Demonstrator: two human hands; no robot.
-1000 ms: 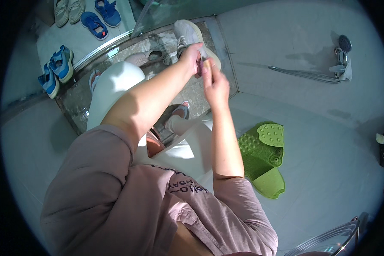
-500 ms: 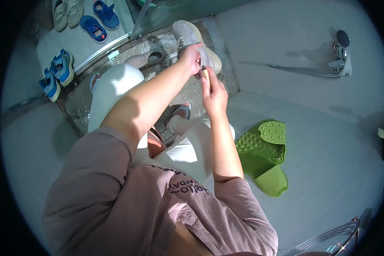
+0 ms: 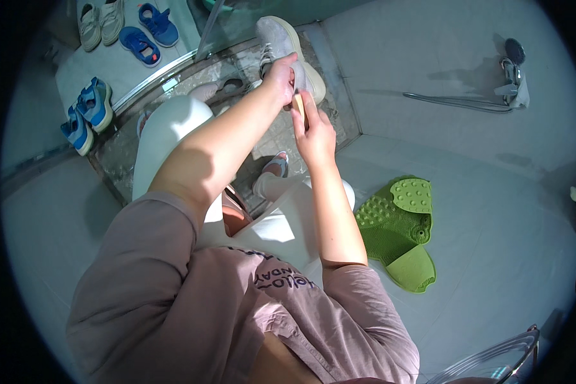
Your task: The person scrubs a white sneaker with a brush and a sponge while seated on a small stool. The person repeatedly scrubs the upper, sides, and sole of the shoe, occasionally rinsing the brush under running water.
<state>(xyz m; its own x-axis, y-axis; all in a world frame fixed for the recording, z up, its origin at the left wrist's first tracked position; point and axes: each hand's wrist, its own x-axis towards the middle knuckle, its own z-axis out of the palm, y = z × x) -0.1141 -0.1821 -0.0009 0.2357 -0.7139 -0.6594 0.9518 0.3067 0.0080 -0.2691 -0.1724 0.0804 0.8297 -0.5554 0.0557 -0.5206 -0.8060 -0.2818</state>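
A light grey sneaker with a cream sole is held up in front of me, its toe pointing away. My left hand is closed round the shoe's side near the opening. In my right hand is a brush with a pale wooden handle, the fingers wrapped round it. The brush's working end meets the heel part of the sneaker, close to my left fingers; its bristles are mostly hidden. A second light shoe lies on the wet floor beyond my left forearm, partly covered by it.
Blue sneakers stand at the left on the ledge, with more blue shoes and grey shoes behind. A folded green studded rubber mat lies at the right. A shower head with its hose hangs on the right wall.
Both hands have shifted slightly up and left, carrying the sneaker and the brush along. The wooden handle now shows more of its length. The grips stay the same.
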